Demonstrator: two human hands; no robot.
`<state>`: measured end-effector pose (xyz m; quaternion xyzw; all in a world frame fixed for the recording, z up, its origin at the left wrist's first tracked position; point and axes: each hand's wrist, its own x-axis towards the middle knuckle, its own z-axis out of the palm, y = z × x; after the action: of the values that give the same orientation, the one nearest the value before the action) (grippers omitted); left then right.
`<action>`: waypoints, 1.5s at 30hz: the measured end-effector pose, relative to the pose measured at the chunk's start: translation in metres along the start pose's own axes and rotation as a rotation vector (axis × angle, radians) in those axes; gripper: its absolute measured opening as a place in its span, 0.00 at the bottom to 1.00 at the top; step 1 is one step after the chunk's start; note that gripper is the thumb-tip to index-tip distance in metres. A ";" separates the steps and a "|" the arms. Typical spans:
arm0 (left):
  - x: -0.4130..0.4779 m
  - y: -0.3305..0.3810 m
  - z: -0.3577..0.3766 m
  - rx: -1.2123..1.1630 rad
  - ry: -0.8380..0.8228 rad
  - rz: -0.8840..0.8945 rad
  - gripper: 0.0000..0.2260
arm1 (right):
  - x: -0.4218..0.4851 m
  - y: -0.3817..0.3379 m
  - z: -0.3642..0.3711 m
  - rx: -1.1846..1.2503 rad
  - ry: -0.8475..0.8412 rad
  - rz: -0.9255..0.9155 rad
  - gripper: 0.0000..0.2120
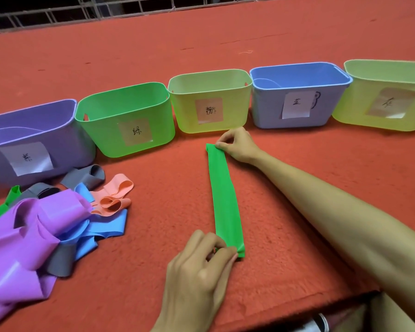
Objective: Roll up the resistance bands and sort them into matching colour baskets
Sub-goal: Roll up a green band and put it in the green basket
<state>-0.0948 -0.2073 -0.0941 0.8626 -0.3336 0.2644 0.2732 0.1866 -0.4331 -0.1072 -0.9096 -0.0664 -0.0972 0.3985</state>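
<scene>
A green resistance band point(224, 200) lies flat and stretched out lengthwise on the red carpeted table point(297, 168). My right hand point(237, 146) pinches its far end, close to the yellow-green basket point(210, 101). My left hand point(199, 267) pinches its near end between thumb and fingers. The green basket point(125, 118) stands to the left of the band's far end, with a paper label on its front. A pile of loose bands point(53, 219) in purple, blue, grey, pink and green lies at the left.
A row of labelled baskets runs across the table: purple point(34, 144), green, yellow-green, blue point(297, 97) and another yellow-green one point(388, 94) at the far right. The table's near edge point(309, 305) is at the lower right. A metal railing point(82, 13) runs behind the table.
</scene>
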 end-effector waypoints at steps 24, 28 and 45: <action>-0.003 0.000 0.013 0.049 -0.097 0.014 0.05 | -0.008 -0.003 0.002 -0.117 0.065 -0.117 0.04; -0.005 -0.001 0.014 0.028 -0.080 -0.013 0.07 | -0.009 -0.004 0.001 -0.107 0.075 -0.109 0.04; -0.002 0.003 0.012 0.050 -0.072 0.048 0.08 | -0.009 -0.002 0.001 -0.025 0.113 -0.027 0.05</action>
<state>-0.0945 -0.2163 -0.1033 0.8699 -0.3573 0.2479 0.2328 0.1772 -0.4317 -0.1086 -0.9065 -0.0549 -0.1548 0.3889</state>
